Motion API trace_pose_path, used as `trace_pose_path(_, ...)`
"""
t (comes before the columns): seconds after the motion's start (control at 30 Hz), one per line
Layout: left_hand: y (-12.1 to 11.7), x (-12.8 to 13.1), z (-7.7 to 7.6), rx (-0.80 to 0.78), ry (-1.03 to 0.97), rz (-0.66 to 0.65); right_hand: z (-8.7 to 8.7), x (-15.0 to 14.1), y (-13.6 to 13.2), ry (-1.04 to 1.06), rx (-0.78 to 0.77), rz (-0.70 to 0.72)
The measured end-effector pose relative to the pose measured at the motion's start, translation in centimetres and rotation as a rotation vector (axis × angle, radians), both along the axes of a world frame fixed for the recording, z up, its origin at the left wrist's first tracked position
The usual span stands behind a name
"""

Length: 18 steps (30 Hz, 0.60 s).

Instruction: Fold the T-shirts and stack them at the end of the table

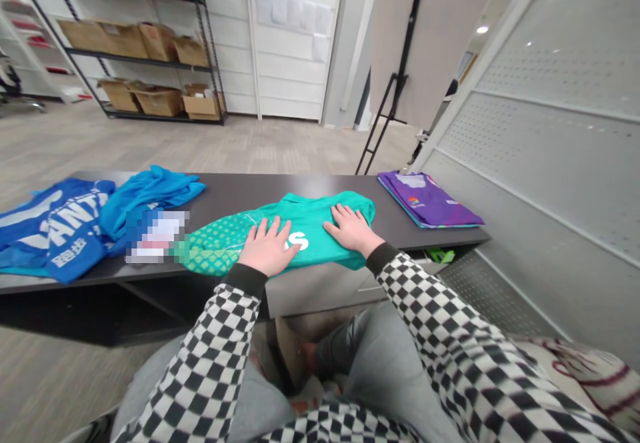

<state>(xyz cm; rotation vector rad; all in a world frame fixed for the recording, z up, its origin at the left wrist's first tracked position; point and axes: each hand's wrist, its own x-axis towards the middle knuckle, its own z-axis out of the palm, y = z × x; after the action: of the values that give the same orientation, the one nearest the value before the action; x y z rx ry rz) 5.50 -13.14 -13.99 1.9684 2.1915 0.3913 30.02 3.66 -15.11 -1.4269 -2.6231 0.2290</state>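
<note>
A green jersey (320,213) with a yellowish diamond pattern and a white letter lies partly folded across the dark table, its near edge hanging slightly over the front. My left hand (267,246) rests flat on its middle, fingers spread, beside the white print. Near its right end, my right hand (354,231) also lies flat with the fingers apart. Neither hand grips the cloth. The part of the print under my left hand is hidden.
On the table (230,186), a blue lettered jersey (55,223) and a bright blue garment (150,196) lie loosely at left. Folded purple garments (430,200) are stacked at right, near a perforated panel (545,116). An easel (400,83) and shelves with cardboard boxes (160,101) stand beyond.
</note>
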Motion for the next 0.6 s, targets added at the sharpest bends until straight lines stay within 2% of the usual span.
trace_pose_path(0.07, -1.9, 1.3, 1.4, -0.016, 0.051, 0.006, 0.4, 0.9, 1.4, -0.006, 0.007, 0.108)
trace_pose_path(0.17, -4.7, 3.7, 4.4, -0.029, 0.087, -0.059, 0.7, 1.6, 3.4, -0.012, 0.012, 0.289)
trace_pose_path(0.23, -5.4, 4.7, 6.1, -0.007, 0.022, -0.132, 0.9, 1.1, 3.8, -0.021, 0.018, 0.382)
trace_pose_path(0.3, -4.6, 4.5, 6.6, 0.090, -0.087, -0.230, 0.9, -0.1, 3.0, -0.030, 0.023, 0.444)
trace_pose_path(0.37, -2.7, 3.2, 5.9, 0.229, -0.191, -0.314, 0.8, -2.0, 1.1, -0.017, 0.030, 0.504)
trace_pose_path(0.43, -0.4, 1.4, 4.1, 0.313, -0.257, -0.322, 0.6, -4.3, -1.3, 0.031, 0.039, 0.607)
trace_pose_path(0.53, 1.9, -1.2, 1.1, 0.245, -0.245, -0.182, 0.1, -7.6, -4.3, 0.115, 0.054, 0.763)
trace_pose_path(0.6, 2.3, -2.2, -0.3, 0.168, -0.200, -0.090, 0.0, -9.1, -5.0, 0.167, 0.044, 0.801)
